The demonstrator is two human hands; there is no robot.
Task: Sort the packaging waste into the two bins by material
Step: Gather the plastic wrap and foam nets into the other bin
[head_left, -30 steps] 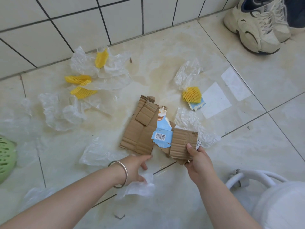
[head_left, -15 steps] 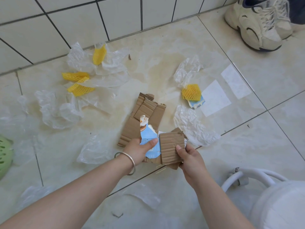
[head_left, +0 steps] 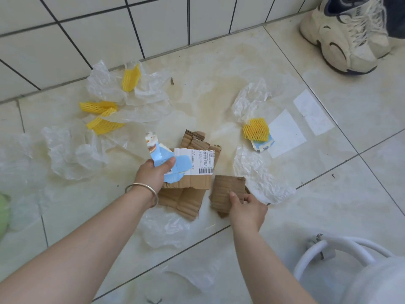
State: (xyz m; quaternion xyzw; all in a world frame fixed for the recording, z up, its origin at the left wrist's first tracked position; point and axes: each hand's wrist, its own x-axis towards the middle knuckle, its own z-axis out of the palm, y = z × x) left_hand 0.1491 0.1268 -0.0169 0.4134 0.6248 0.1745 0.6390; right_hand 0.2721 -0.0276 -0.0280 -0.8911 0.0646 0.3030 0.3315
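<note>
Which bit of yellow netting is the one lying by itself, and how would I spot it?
Start at the cream sneaker in the far right corner and come toward the middle of the floor, past two pale rectangles. The lone yellow foam net lies beside them, on top of a blue-and-white card scrap. The other yellow nets cluster far left among clear plastic by the wall.

Shipping label on cardboard: barcode + small print, too small to read.
</note>
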